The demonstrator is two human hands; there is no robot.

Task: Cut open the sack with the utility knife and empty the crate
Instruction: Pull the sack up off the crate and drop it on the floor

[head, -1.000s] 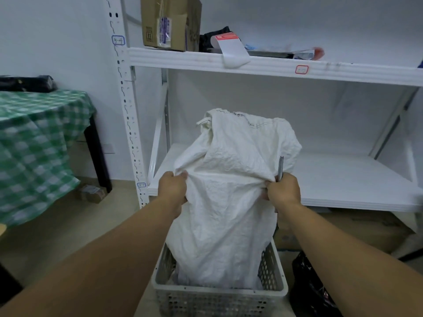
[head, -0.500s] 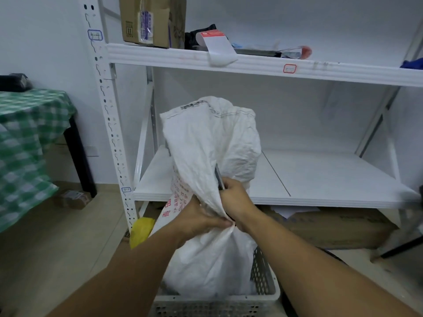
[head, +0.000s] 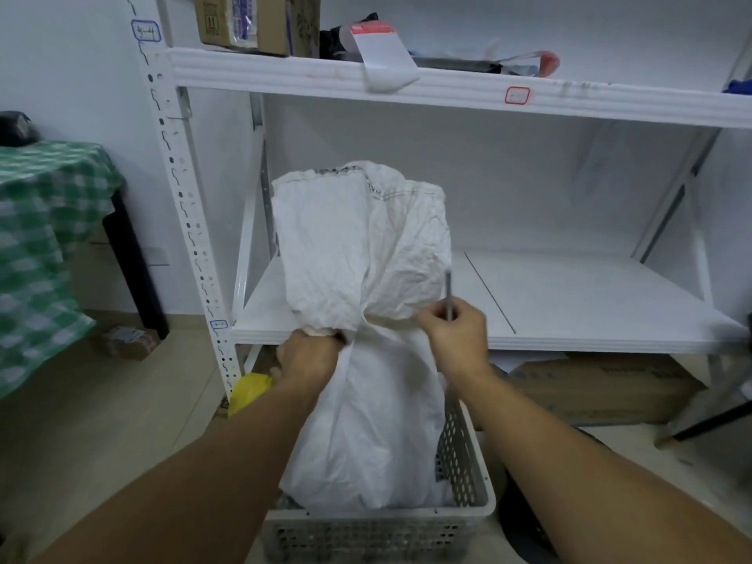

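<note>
Gripping the bunched neck of the white woven sack (head: 366,246) with the left hand (head: 309,360), curled tight round the cloth. Holding a slim utility knife (head: 449,293) upright in the curled fingers of the right hand (head: 455,335), just right of that neck. Resting the sack's lower half in the grey perforated crate (head: 378,531) beneath both hands, with a white shelf (head: 590,295) just beyond them.

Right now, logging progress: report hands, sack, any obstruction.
Left hand grips sack at neck. Right hand holds utility knife, tip up. Sack in crate, no cut visible. Nothing between knife and sack.
</note>
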